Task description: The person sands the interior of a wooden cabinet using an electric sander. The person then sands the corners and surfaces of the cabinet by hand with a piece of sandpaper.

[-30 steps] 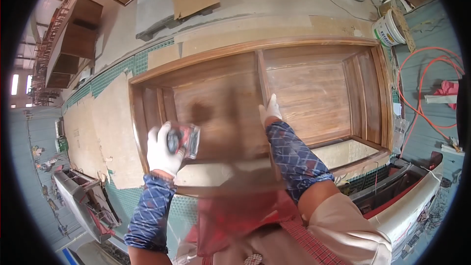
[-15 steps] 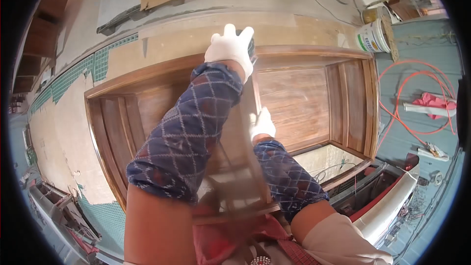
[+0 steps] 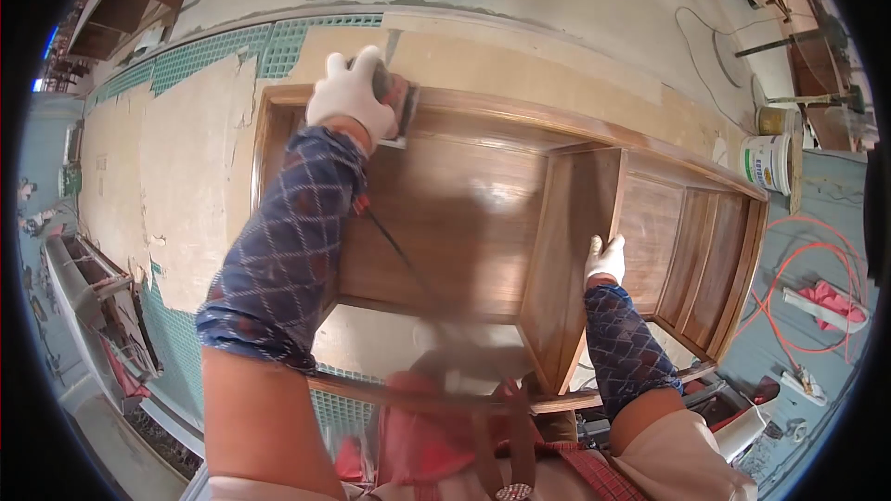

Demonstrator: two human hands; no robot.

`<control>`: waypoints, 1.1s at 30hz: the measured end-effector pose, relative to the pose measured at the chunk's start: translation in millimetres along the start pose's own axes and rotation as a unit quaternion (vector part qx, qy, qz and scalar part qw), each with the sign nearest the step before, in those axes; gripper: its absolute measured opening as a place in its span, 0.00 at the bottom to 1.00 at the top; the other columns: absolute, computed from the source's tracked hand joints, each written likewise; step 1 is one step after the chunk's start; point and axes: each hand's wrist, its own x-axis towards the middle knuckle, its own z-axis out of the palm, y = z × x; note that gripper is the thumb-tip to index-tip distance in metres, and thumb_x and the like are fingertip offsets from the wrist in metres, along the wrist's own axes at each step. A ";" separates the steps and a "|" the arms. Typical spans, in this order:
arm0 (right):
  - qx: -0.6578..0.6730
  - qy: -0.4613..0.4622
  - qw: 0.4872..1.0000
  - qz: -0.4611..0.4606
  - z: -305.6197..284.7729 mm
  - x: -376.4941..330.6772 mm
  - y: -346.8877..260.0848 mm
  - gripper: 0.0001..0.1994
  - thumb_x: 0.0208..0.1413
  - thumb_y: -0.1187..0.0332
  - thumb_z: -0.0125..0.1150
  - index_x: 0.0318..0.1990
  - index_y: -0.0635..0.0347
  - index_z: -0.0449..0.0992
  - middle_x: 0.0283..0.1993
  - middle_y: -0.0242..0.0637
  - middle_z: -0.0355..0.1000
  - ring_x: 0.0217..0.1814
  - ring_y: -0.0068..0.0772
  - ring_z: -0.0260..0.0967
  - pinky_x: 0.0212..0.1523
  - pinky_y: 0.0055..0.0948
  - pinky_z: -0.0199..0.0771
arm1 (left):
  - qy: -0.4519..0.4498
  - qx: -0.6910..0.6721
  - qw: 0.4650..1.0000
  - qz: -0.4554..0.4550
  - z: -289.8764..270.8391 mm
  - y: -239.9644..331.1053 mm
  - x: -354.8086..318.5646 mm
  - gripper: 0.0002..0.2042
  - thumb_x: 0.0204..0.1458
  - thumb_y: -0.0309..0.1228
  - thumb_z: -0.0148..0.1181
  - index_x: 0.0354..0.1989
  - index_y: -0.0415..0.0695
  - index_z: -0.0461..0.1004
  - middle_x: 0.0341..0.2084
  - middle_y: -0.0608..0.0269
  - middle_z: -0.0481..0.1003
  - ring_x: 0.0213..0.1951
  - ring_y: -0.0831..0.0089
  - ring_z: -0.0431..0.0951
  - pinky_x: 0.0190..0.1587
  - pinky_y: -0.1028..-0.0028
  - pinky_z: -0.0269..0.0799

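1. A person in white work gloves and patterned blue sleeves leans over a brown wooden cabinet [image 3: 483, 213] lying on its back on a worn, board-covered desk [image 3: 176, 176].
2. The left hand [image 3: 351, 93], stretched to 11 o'clock, has its grip closed around a small sanding tool [image 3: 397, 104] pressed on the cabinet's far top corner; a dark cord seems to trail back from it toward the body, though blur makes that hard to confirm.
3. The right hand [image 3: 605, 258], at 3 o'clock of the cabinet's middle, rests its grip closed over the upright wooden divider [image 3: 571, 250], steadying the piece.
4. Judging by the surface, the wide left panel shows an even sheen under the light, suggesting much of it has been worked; the tool now sits at the outer frame, so the edges, and likely the stepped compartment at right, look like what is left.
5. Around the job: a white paint bucket [image 3: 768, 163] at 2 o'clock, an orange cable [image 3: 798, 269] looping across the blue floor at 3 o'clock, a red rag [image 3: 835, 299] beside it, and green mesh [image 3: 232, 56] showing through the desk covering at 10 o'clock.
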 end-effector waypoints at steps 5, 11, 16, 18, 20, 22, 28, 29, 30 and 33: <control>-0.044 0.047 0.998 -0.018 18.7 14.6 25.9 0.31 0.62 0.51 0.54 0.62 0.68 0.60 0.59 0.59 0.67 0.61 0.58 0.65 0.61 0.44 0.65 | 0.044 0.093 0.994 -0.034 -49.1 -78.9 33.7 0.35 0.36 0.29 0.65 0.60 0.58 0.65 0.52 0.45 0.65 0.52 0.45 0.72 0.55 0.61 0.72; -0.082 -0.024 0.996 0.008 2.6 11.3 10.3 0.36 0.65 0.48 0.46 0.68 0.71 0.53 0.68 0.59 0.57 0.70 0.53 0.55 0.69 0.40 0.55 | 0.043 0.042 0.998 -0.025 -79.4 -136.1 39.5 0.39 0.30 0.29 0.69 0.59 0.59 0.66 0.52 0.48 0.66 0.54 0.48 0.71 0.57 0.63 0.71; -0.037 0.026 0.999 -0.024 15.6 17.7 35.5 0.31 0.62 0.51 0.54 0.60 0.70 0.60 0.55 0.63 0.68 0.58 0.62 0.66 0.57 0.46 0.67 | 0.000 0.067 0.997 0.041 -36.8 -107.5 60.8 0.37 0.34 0.32 0.67 0.61 0.58 0.64 0.54 0.48 0.66 0.57 0.48 0.68 0.58 0.63 0.68; -0.034 -0.007 0.999 0.004 1.1 9.8 14.4 0.32 0.61 0.51 0.55 0.62 0.71 0.58 0.57 0.64 0.67 0.60 0.61 0.65 0.59 0.45 0.65 | -0.008 0.074 0.996 -0.041 -46.5 -125.3 59.5 0.39 0.33 0.33 0.69 0.61 0.58 0.64 0.54 0.48 0.66 0.56 0.47 0.69 0.59 0.63 0.68; -0.048 -0.002 0.999 -0.009 12.4 17.7 25.6 0.34 0.62 0.50 0.53 0.64 0.71 0.57 0.60 0.64 0.65 0.63 0.61 0.63 0.62 0.44 0.63 | 0.033 0.046 0.997 -0.061 -49.2 -190.3 56.5 0.42 0.28 0.32 0.72 0.61 0.59 0.64 0.54 0.47 0.66 0.56 0.48 0.69 0.58 0.61 0.68; -0.073 0.003 0.997 -0.016 12.0 16.3 20.0 0.35 0.63 0.50 0.51 0.65 0.72 0.55 0.64 0.64 0.61 0.66 0.60 0.60 0.65 0.43 0.60 | 0.020 0.060 0.993 -0.096 -49.2 -227.0 43.3 0.44 0.27 0.30 0.73 0.62 0.58 0.64 0.55 0.46 0.66 0.56 0.49 0.69 0.58 0.62 0.70; -0.050 0.028 0.998 -0.026 12.1 20.9 19.9 0.33 0.63 0.49 0.51 0.63 0.71 0.59 0.62 0.63 0.63 0.65 0.59 0.62 0.64 0.43 0.61 | -0.002 -0.023 0.989 -0.145 -47.4 -289.6 -84.3 0.45 0.23 0.24 0.75 0.60 0.53 0.67 0.51 0.51 0.68 0.53 0.52 0.70 0.56 0.61 0.71; -0.057 0.045 0.997 -0.021 9.8 21.0 17.4 0.32 0.63 0.49 0.51 0.62 0.71 0.60 0.61 0.63 0.65 0.63 0.60 0.63 0.63 0.43 0.63 | -0.004 -0.031 0.990 -0.139 -48.6 -292.9 -108.6 0.44 0.22 0.25 0.75 0.59 0.52 0.68 0.50 0.50 0.69 0.53 0.52 0.70 0.55 0.61 0.71; -0.043 0.051 0.997 -0.029 7.5 22.1 17.7 0.32 0.62 0.49 0.53 0.61 0.70 0.60 0.59 0.64 0.66 0.61 0.62 0.65 0.61 0.43 0.64 | 0.016 -0.020 0.993 -0.115 -40.4 -313.7 -141.0 0.44 0.22 0.25 0.75 0.59 0.52 0.68 0.49 0.49 0.69 0.53 0.52 0.70 0.55 0.60 0.70; -0.049 0.037 0.998 -0.011 19.9 30.5 21.5 0.32 0.62 0.50 0.54 0.62 0.68 0.60 0.61 0.60 0.65 0.63 0.58 0.64 0.63 0.41 0.63 | -0.002 0.036 0.988 -0.150 -22.5 -334.8 -235.8 0.43 0.26 0.27 0.73 0.61 0.51 0.65 0.50 0.46 0.68 0.52 0.48 0.70 0.55 0.58 0.70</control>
